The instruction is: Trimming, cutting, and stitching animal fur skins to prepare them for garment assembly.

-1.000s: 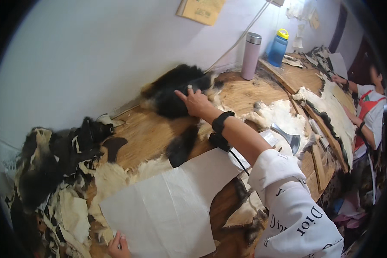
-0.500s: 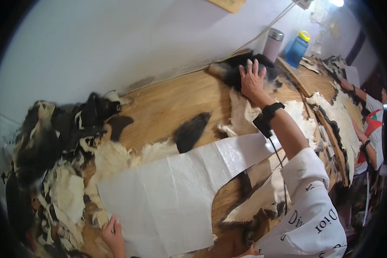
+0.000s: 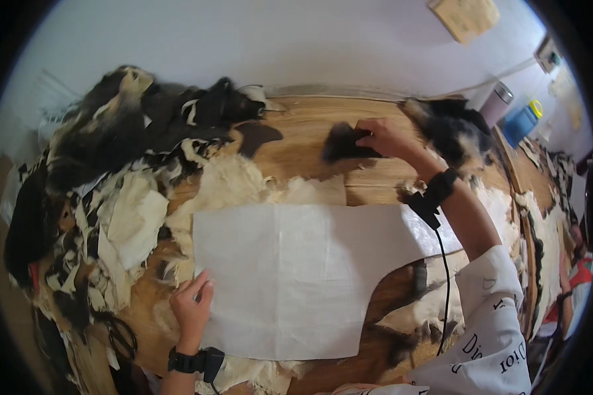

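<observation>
A dark fur piece [image 3: 342, 141] is pinched in the fingers of my right hand [image 3: 387, 138] over the far middle of the wooden table. At the left edge of a white pattern sheet [image 3: 283, 283], my left hand [image 3: 192, 304] has its thumb and fingers brought together. Whatever sits in that pinch, if anything, is too small to make out. The sheet lies across pale hides [image 3: 224, 184], whose edges stick out past it. A black wrist strap is on each arm.
Black and cream fur scraps [image 3: 105, 145] heap up on the left, with a small dark fur piece [image 3: 258, 137] beside them. Another fur pile [image 3: 454, 128] lies far right, near a pink flask [image 3: 497, 104] and a blue bottle [image 3: 522, 124]. A person [image 3: 578, 280] works at the right edge.
My right hand has left the far fur pile, moved left and grasped the dark fur piece, which was lying on the table. The view has turned left. My left hand stays by the sheet's edge.
</observation>
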`<state>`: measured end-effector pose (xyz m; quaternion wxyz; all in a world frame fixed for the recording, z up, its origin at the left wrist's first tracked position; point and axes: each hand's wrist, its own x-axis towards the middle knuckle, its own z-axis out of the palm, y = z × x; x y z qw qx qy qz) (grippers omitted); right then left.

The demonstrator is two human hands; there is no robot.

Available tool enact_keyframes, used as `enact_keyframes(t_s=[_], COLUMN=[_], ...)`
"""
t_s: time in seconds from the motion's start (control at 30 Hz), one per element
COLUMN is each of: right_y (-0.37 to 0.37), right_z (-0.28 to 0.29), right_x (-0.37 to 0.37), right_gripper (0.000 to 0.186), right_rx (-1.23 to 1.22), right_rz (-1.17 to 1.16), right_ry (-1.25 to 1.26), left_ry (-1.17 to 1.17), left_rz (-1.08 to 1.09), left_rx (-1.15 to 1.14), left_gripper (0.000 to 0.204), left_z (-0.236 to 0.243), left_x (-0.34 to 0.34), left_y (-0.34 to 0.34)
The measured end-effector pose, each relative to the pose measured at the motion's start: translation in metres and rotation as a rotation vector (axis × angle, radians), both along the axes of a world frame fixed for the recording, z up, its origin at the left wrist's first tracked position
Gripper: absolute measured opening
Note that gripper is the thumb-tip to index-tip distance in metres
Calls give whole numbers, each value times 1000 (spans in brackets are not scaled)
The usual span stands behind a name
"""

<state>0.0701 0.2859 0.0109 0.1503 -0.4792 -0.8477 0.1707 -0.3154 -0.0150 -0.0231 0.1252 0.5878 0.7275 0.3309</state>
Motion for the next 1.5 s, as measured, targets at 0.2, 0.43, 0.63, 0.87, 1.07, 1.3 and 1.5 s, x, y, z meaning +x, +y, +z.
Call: enact_keyframes(t_s=[0.2, 0.43, 0.63, 0.87, 1.07, 1.3, 1.5], right_y=[-27, -61, 25, 32, 40, -12, -152], right_z=[59, 67, -74, -60, -48, 27, 49], right_x=[-109, -239, -203, -186, -86, -34, -126], right_gripper=[34, 28, 45, 47, 47, 39, 43], right_rx=[-75, -169, 312, 308, 297, 483, -62], right_rz=[54, 359, 380, 429, 328, -57, 289], right_ry=[-172, 477, -132, -219, -176, -400, 173], left_ry=[-29, 14, -50, -20, -25, -2, -109], left_rz=[-13, 11, -26, -18, 2, -73, -17], left_rx=[-10, -26, 50, -13, -9, 26, -78], left_gripper=[22, 24, 23, 24, 24, 26, 26], left_z=[4, 4, 4, 9, 14, -1, 7], left_x=[8, 2, 8, 8, 5, 5, -2], left_y=[5, -1, 5, 5, 0, 5, -1])
